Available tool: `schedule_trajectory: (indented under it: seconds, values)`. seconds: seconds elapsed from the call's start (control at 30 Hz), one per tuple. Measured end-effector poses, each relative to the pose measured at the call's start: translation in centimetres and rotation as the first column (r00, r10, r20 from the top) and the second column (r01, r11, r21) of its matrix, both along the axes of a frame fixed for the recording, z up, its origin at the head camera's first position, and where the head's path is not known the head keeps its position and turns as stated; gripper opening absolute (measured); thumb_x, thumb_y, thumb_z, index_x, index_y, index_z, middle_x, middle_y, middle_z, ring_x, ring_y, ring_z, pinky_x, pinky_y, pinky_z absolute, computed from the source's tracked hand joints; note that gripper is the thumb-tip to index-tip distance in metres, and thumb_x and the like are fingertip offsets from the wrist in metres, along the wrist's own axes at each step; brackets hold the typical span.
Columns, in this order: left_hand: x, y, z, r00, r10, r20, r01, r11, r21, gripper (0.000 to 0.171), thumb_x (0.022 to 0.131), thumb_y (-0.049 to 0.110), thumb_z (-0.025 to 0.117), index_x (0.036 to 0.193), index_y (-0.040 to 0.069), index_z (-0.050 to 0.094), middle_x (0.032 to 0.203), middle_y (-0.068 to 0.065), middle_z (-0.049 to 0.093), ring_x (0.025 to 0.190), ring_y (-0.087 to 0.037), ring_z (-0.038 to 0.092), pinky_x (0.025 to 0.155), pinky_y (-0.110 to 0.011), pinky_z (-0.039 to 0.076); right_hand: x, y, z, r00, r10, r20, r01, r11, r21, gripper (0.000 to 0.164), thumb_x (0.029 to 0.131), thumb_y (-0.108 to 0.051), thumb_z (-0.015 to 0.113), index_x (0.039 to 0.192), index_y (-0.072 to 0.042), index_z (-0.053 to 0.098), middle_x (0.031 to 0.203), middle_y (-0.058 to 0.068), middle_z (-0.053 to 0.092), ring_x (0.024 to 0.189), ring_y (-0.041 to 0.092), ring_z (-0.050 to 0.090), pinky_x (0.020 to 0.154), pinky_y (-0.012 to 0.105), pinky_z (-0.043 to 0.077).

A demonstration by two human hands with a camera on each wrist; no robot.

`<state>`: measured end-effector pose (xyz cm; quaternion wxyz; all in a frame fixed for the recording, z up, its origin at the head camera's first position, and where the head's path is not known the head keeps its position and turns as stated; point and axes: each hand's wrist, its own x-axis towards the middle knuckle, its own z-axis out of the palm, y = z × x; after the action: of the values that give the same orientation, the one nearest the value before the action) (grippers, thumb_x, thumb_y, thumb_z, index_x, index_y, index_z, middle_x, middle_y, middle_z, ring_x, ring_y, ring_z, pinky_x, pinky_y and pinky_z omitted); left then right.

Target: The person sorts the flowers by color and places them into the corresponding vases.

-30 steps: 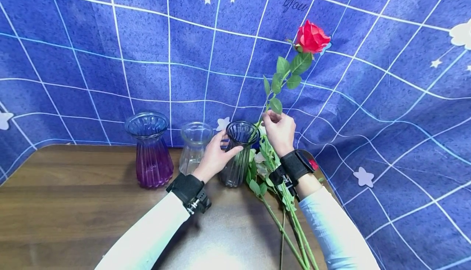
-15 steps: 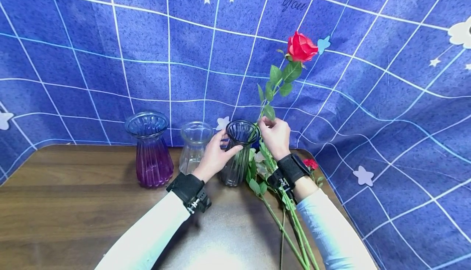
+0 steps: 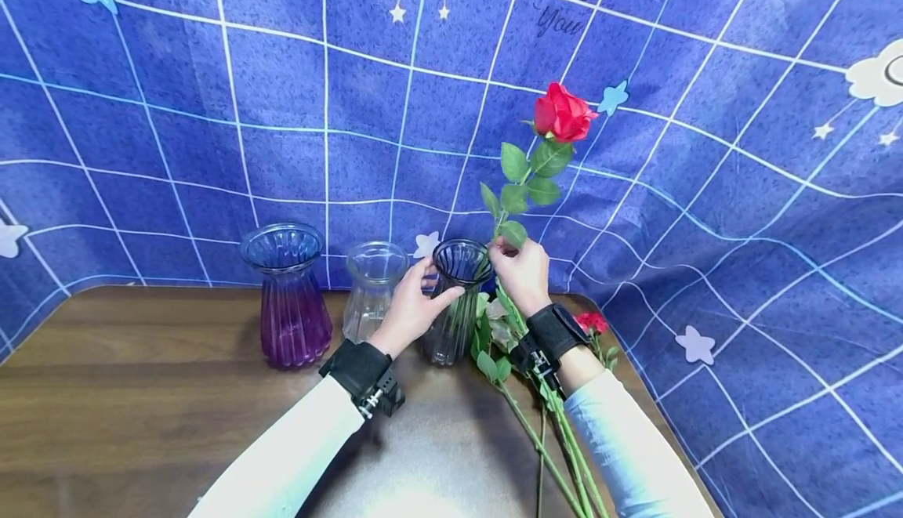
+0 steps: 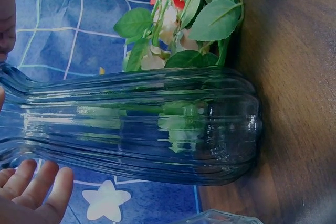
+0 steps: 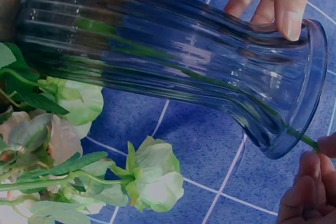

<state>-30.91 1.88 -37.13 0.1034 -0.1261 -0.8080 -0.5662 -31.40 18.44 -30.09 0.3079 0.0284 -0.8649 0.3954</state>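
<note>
A smoky dark glass vase (image 3: 448,330) with a flared rim stands upright on the table. My left hand (image 3: 411,302) holds it at the neck, thumb in front and fingers around the far side. My right hand (image 3: 524,273) pinches the stem of a red rose (image 3: 563,113) just outside the rim. The rose leans up to the right, its leaves above my fingers. Through the glass in the right wrist view, the green stem (image 5: 210,80) runs down inside the vase (image 5: 173,51). Both my left hand (image 5: 286,1) and right hand (image 5: 310,187) show there near the rim.
To the left stand a clear glass vase (image 3: 367,298) and a blue-to-purple vase (image 3: 295,314). Right of the dark vase, pale flowers with long green stems (image 3: 553,432) lie on the wooden table (image 3: 155,400), beside a small red flower (image 3: 591,322). A blue patterned cloth (image 3: 268,134) hangs behind.
My right hand has moved down and left toward the vase rim, and the rose has sunk lower with it. My left hand stays on the vase. The head view has tilted slightly up.
</note>
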Motion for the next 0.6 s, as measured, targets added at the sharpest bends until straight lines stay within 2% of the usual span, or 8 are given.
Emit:
schedule_trajectory:
  seconds: [0.1,0.3,0.5,0.6]
  values:
    - [0.02,-0.04,0.0,1.0,-0.001,0.001,0.001,1.0,0.005,0.074,0.082,0.035,0.071,0.141,0.006,0.037,0.129,-0.018,0.052,0.115,-0.034,0.055,0.092,-0.046,0.049,-0.04,-0.1,0.12,1.0,-0.008,0.009,0.008,1.0,-0.027,0.013,0.077,-0.016,0.062,0.082,-0.005,0.069,0.076,0.013,0.07,0.073,0.026,0.067,0.072,0.037,0.05]
    - [-0.04,-0.01,-0.08,1.0,0.009,-0.015,-0.009,1.0,0.014,0.071,0.081,0.033,0.072,0.139,0.005,0.04,0.126,-0.019,0.054,0.113,-0.033,0.056,0.092,-0.047,0.048,-0.22,-0.19,0.25,0.999,-0.042,0.024,0.043,0.999,-0.034,0.016,0.075,-0.019,0.068,0.08,-0.004,0.066,0.075,0.014,0.064,0.076,0.031,0.061,0.072,0.042,0.047]
    - [-0.13,0.08,-0.21,1.0,0.002,-0.029,-0.002,1.0,0.022,0.069,0.082,0.032,0.072,0.137,0.004,0.042,0.125,-0.019,0.054,0.112,-0.033,0.056,0.092,-0.047,0.048,-0.19,0.05,0.21,0.998,-0.027,0.057,0.029,0.999,-0.045,0.016,0.077,-0.021,0.07,0.075,-0.006,0.064,0.064,0.004,0.055,0.065,0.024,0.053,0.062,0.031,0.042]
    - [-0.2,0.0,-0.24,1.0,-0.002,-0.018,0.003,1.0,0.023,0.069,0.082,0.033,0.071,0.138,0.006,0.041,0.126,-0.018,0.054,0.112,-0.032,0.056,0.092,-0.046,0.049,-0.13,0.14,0.27,0.995,-0.011,0.098,0.016,0.999,-0.042,0.019,0.079,-0.023,0.07,0.083,-0.005,0.068,0.069,0.005,0.06,0.066,0.022,0.055,0.061,0.028,0.042]
